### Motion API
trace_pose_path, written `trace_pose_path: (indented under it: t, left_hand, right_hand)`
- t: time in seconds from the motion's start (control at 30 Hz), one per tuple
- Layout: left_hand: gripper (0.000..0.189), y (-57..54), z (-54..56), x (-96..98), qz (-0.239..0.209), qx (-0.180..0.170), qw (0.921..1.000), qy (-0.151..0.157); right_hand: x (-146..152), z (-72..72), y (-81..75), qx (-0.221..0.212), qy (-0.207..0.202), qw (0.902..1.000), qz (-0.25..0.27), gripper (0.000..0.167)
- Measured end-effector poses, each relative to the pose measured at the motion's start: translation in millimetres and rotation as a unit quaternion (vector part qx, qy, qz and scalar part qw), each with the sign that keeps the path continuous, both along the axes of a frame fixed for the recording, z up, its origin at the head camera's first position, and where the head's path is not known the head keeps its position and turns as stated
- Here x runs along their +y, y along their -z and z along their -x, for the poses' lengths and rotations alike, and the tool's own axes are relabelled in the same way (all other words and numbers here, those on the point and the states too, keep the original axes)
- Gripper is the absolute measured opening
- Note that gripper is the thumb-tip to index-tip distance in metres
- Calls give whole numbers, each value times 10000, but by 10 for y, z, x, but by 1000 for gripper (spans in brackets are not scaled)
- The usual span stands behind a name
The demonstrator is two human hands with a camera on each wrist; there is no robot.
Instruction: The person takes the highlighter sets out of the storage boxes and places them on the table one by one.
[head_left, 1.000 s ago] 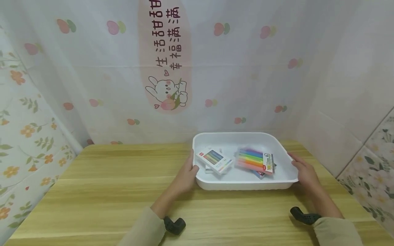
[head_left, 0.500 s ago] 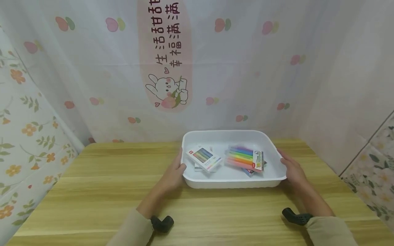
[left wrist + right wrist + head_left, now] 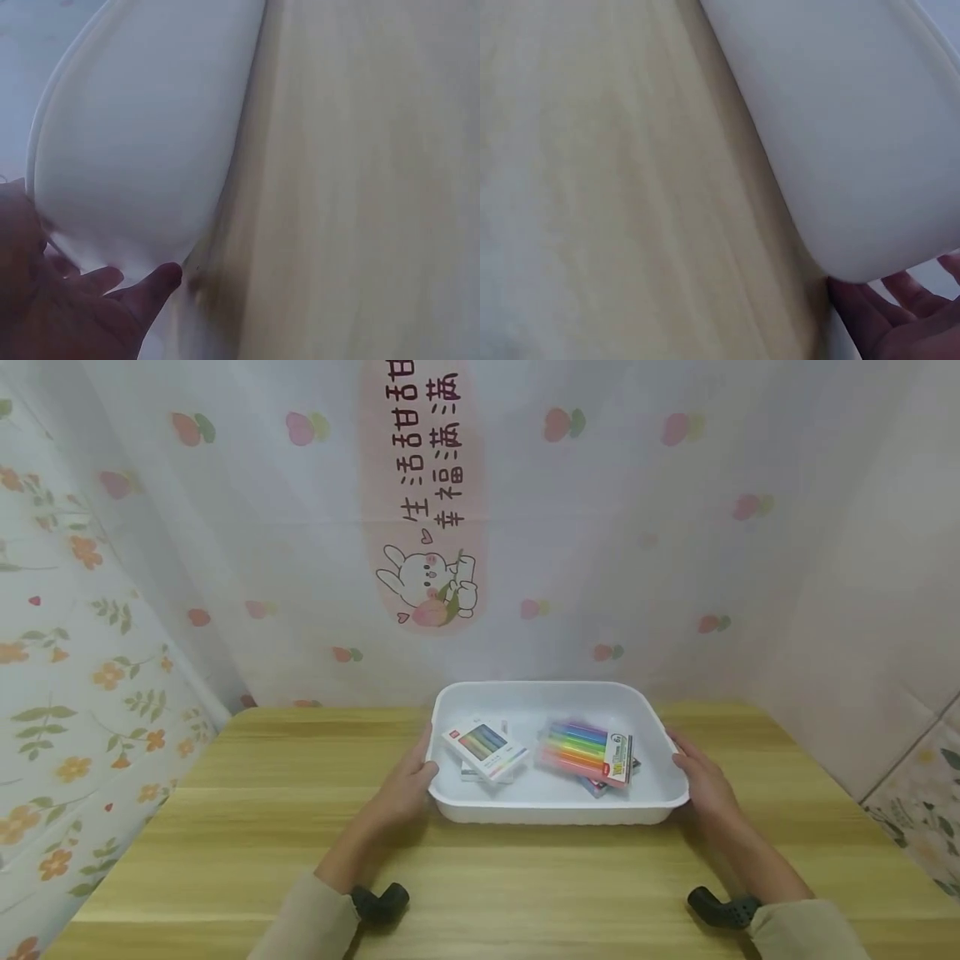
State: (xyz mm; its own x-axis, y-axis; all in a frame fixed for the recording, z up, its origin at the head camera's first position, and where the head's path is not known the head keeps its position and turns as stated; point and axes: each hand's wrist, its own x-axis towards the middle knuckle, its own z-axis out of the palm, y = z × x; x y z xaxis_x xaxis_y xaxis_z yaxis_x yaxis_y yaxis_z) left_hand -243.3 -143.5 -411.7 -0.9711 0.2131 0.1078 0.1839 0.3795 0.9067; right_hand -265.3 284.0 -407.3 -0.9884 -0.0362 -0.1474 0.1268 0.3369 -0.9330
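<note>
A white plastic tray (image 3: 558,815) is held between both hands near the back of the table. My left hand (image 3: 406,787) grips its left end, thumb by the rim; in the left wrist view the fingers of that hand (image 3: 82,307) lie against the outer wall. At the opposite end, my right hand (image 3: 707,785) holds the tray, with fingertips near the lower corner in the right wrist view. Inside, a white box with a coloured-stick picture (image 3: 487,750) overlaps another flat pack at left. A clear pack of rainbow-coloured pens (image 3: 581,748) lies on another pack at right.
The wood-grain table (image 3: 262,827) extends left, right and in front of the tray. A printed curtain (image 3: 540,527) hangs right behind the table, with floral cloth (image 3: 82,693) along the left side. Black bands (image 3: 381,906) sit at both wrists.
Both hands have carried the tray leftward along the table, with the packs inside keeping their places. The grip at each end stays the same. The head view has shifted slightly.
</note>
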Motion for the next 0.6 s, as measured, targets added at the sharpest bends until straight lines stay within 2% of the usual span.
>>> trace_pose_path:
  t: [0.07, 0.13, 0.23, 0.33, 0.43, 0.6]
  left_hand:
    - [68, -6, 3, -19, 59, -36, 10000, -28]
    - [67, -12, 8, -35, 174, -94, 9998, -94]
    - [67, -32, 23, -38, 301, -178, 9993, -122]
    - [67, -58, 44, -42, 336, -333, 9988, -91]
    - [67, -78, 39, -77, 355, -416, 9985, -29]
    - [66, -81, -36, -213, 521, -490, 9973, -146]
  right_hand:
    - [-4, -8, 11, 12, -70, 9998, 202, 55]
    - [0, -15, 37, 29, -204, 9978, 636, 57]
    - [19, -27, 80, 67, -413, 9890, 1419, 59]
    - [34, -33, 106, 103, -572, 9796, 1926, 60]
    - [15, -30, 119, 124, -567, 9802, 1895, 61]
    - [-79, 24, 133, 86, -658, 9833, 1694, 61]
